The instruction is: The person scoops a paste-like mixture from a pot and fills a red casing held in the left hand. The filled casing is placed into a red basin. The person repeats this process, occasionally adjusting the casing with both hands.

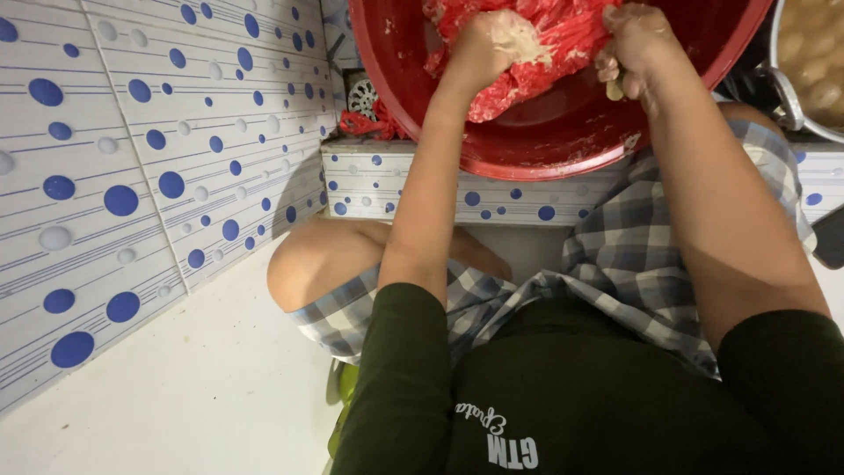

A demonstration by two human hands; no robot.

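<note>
- Bag [545, 53], red mesh, inside red basin [545, 149], under both my hands.
- Left hand [492, 44] fisted on bag.
- Right hand [633, 44] clenched on bag edge.

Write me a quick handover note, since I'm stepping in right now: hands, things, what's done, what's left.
Left hand: closed on the red mesh material, smeared with pale paste.
Right hand: gripping the same red mesh, fingers curled.
Red basin sits on the tiled ledge; a metal pot with pale round pieces stands to its right.
Done: paste already on hands and basin wall.
Left: the mesh is in the basin, mid-handling; how much remains cannot be told.
</note>
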